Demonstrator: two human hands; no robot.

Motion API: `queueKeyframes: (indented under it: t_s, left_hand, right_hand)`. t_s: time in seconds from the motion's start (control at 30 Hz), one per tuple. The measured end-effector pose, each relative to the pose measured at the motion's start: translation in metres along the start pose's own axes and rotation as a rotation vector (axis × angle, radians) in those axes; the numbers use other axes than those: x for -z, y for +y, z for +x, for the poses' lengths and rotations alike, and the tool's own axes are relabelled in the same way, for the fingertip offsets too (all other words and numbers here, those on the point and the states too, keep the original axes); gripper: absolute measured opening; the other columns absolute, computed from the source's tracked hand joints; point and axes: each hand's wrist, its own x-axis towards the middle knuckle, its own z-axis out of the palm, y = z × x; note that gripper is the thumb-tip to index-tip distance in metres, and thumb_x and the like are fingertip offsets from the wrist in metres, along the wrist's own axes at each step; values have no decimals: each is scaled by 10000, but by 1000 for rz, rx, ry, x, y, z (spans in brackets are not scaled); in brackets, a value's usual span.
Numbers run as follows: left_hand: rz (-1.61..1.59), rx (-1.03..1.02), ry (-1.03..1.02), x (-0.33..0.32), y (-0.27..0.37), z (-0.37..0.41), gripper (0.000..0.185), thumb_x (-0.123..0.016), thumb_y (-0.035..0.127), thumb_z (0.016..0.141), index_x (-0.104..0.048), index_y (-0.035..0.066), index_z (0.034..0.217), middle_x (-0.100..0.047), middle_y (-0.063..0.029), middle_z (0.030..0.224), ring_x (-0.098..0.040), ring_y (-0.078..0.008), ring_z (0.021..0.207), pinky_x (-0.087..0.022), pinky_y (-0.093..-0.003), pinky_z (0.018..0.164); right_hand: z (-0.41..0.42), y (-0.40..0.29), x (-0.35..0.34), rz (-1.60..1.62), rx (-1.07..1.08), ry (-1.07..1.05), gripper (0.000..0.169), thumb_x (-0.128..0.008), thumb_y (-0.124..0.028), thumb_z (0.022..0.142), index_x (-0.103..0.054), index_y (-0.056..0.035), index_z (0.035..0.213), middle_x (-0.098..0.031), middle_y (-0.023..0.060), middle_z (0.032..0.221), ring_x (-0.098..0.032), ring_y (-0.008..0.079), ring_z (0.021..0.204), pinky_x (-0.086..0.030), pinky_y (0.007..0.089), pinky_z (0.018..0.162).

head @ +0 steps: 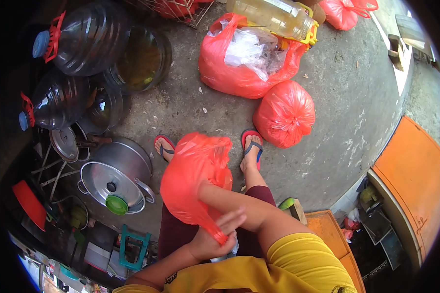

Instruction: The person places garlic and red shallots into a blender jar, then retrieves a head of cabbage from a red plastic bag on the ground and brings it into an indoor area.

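A thin red plastic bag (190,179), puffed out, hangs between my knees. At its lower end my left hand (214,240) has a narrow strip of the bag pinched between thumb and fingers. My right forearm crosses from the right into the bag, so my right hand is hidden by red plastic. Beyond my sandalled feet stand a knotted, full red plastic bag (286,114) and, touching it, an open red plastic bag (223,69) stuffed with clear and white plastic.
Large clear water bottles (91,36) with blue caps stand at the upper left. Below them is a lidded aluminium pot (121,175) with a green bowl (116,204). A yellow crate (311,29) with a big clear bottle is at the top. An orange panel (412,183) stands right, a teal stool (134,249) lower left.
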Motion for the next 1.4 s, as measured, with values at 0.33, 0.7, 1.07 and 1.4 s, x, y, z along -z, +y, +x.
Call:
queueKeyframes:
  t_s: [0.33,0.7,1.07,1.4]
  left_hand:
    - [260,557,326,100,-98,14,272,-582,33,757,-587,13,1029,-638,-109,831,-621,-171,705,-494,-310,639]
    - [622,65,444,100,-59,178,531,-661,178,742,-465,8,1205,-445,-209,1276,-425,-362,1184,-333,-416,992]
    - [571,185,315,100,-79,352,533,-703,314,691,-573,-2,1101,-642,-191,944,-614,-330,891,-472,-363,795]
    - [-164,412,243,85,-71,216,149,-591,143,849,-624,24,932,-573,25,674,-468,-26,552,-374,-187,512]
  right_hand:
    - [-43,87,9,245,-171,658,500,-594,-235,788,-477,-38,1232,-486,204,1254,-513,304,1114,-401,398,957]
    - [-196,216,115,1041,-145,1470,325,-539,-143,875,-516,-5,1169,-596,103,1089,-557,173,1016,-449,286,859]
    - [-152,298,187,826,-559,1327,459,-640,-377,740,-600,-137,1129,-529,187,1172,-507,300,1108,-380,385,968]
    - [-149,281,114,974,-294,1738,489,-662,-365,753,-559,-70,1129,-539,174,1069,-511,313,1028,-392,382,934]
